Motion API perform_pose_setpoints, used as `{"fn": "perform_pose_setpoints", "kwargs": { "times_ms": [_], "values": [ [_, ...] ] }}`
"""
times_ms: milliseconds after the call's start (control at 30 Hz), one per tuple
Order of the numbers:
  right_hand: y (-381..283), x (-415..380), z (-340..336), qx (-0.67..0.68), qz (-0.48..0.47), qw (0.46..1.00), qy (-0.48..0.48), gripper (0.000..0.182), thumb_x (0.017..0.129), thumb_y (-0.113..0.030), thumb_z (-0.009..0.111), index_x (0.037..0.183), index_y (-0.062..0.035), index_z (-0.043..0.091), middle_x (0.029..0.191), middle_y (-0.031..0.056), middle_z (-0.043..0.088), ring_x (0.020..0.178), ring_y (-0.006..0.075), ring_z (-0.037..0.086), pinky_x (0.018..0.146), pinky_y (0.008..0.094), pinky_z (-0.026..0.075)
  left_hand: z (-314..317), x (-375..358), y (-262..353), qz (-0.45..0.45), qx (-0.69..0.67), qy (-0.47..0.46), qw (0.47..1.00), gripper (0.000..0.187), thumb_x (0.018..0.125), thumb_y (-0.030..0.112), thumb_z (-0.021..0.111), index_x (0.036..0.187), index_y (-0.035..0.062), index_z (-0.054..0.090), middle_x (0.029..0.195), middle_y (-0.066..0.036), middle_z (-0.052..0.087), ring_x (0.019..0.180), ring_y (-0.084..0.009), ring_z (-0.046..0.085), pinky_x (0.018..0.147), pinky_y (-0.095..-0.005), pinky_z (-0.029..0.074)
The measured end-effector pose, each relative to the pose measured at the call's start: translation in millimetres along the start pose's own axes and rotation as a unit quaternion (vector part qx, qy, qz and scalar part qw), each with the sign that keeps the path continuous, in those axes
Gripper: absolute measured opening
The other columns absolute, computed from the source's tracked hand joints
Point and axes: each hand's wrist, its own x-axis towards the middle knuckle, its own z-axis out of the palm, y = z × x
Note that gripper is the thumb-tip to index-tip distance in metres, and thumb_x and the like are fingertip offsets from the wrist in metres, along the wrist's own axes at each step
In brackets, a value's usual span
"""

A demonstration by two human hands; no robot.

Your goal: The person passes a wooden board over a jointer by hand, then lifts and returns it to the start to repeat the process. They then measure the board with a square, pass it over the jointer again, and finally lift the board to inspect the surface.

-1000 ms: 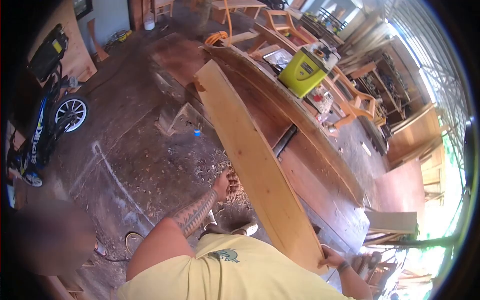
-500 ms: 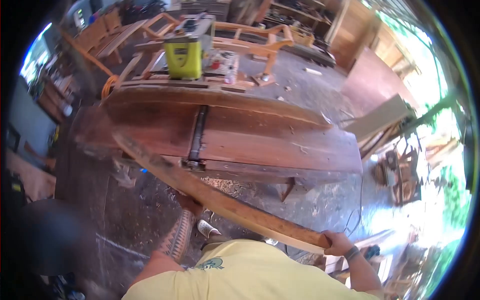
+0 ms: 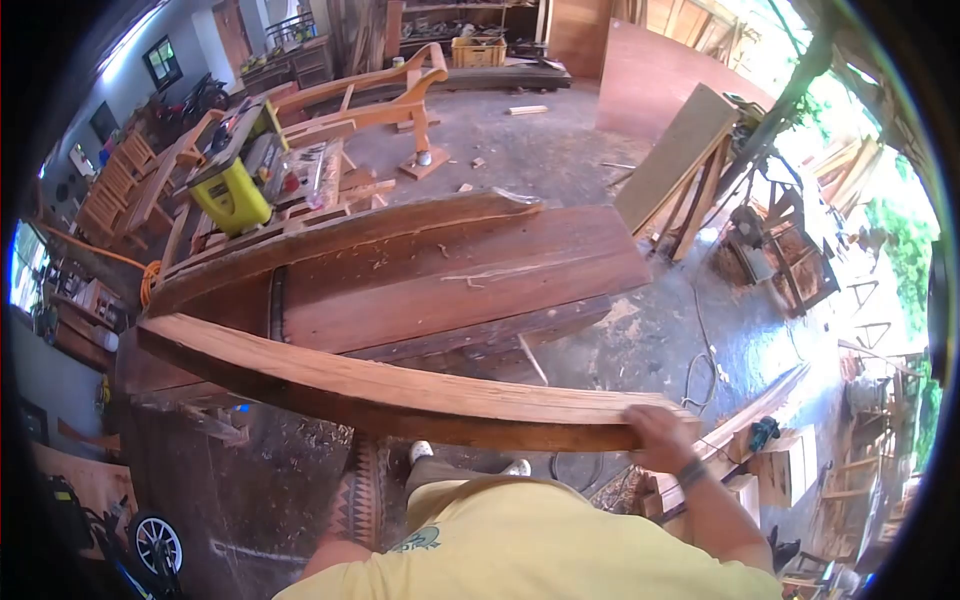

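Note:
A long wooden plank [image 3: 380, 385] stretches across in front of me, level, from far left to right. My right hand [image 3: 656, 438] grips its right end, fingers over the top edge. My left forearm reaches up under the plank's middle; my left hand [image 3: 366, 442] is mostly hidden beneath the plank and seems to hold it from below. Behind the plank lies a stack of wide reddish slabs [image 3: 440, 270] on low supports.
A yellow-green machine [image 3: 230, 190] sits on timber behind the slabs. Wooden chair frames [image 3: 380, 95] stand further back. A plywood sheet [image 3: 675, 155] leans at the right near stacked wood. A cable [image 3: 700, 370] lies on the floor. A wheel [image 3: 155, 540] shows at lower left.
My view has swung right across the workshop. The plank, first seen on its broad face and tilted away, has turned to lie level across my front, both hands staying on it.

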Motion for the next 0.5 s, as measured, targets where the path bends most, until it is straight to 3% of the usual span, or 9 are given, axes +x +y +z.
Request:
{"fn": "perform_pose_setpoints", "kwargs": {
  "times_ms": [33,100,200,500],
  "values": [
    [-14,23,6,0.035,-0.022,0.999,-0.003,0.069,0.069,-0.012,0.083,0.135,-0.0081,0.064,0.132,0.0171,0.072,0.120,0.0389,0.071,0.106,0.0500,0.058,14,6,-12,0.002,0.008,-0.001,1.000,0.043,0.108,0.056,0.057,0.125,0.0167,0.067,0.119,-0.006,0.072,0.107,-0.0239,0.070,0.097,-0.0488,0.059],
    [-17,62,39,0.063,-0.056,0.996,-0.030,0.073,0.072,-0.012,0.081,0.141,-0.0055,0.060,0.130,0.0198,0.072,0.116,0.0408,0.072,0.099,0.0502,0.060,41,23,-31,0.004,0.026,0.002,1.000,0.041,0.108,0.054,0.058,0.125,0.0171,0.066,0.118,-0.005,0.072,0.107,-0.0241,0.070,0.097,-0.0491,0.059],
    [23,74,65,0.112,-0.023,0.992,-0.046,0.073,0.074,-0.011,0.079,0.144,-0.0054,0.057,0.127,0.0214,0.072,0.113,0.0432,0.073,0.094,0.0507,0.061,82,52,-57,0.016,0.049,-0.010,0.999,0.038,0.108,0.052,0.060,0.123,0.0177,0.065,0.117,-0.004,0.071,0.107,-0.0244,0.070,0.096,-0.0496,0.059],
    [131,101,3,0.069,0.032,0.996,-0.049,0.066,0.072,-0.009,0.078,0.137,-0.0094,0.065,0.116,0.0209,0.077,0.103,0.0470,0.075,0.090,0.0535,0.062,128,133,-152,0.157,0.078,-0.057,0.983,0.029,0.107,0.045,0.065,0.120,0.0194,0.063,0.114,-0.002,0.069,0.108,-0.0252,0.070,0.094,-0.0509,0.059]
  ]
}}
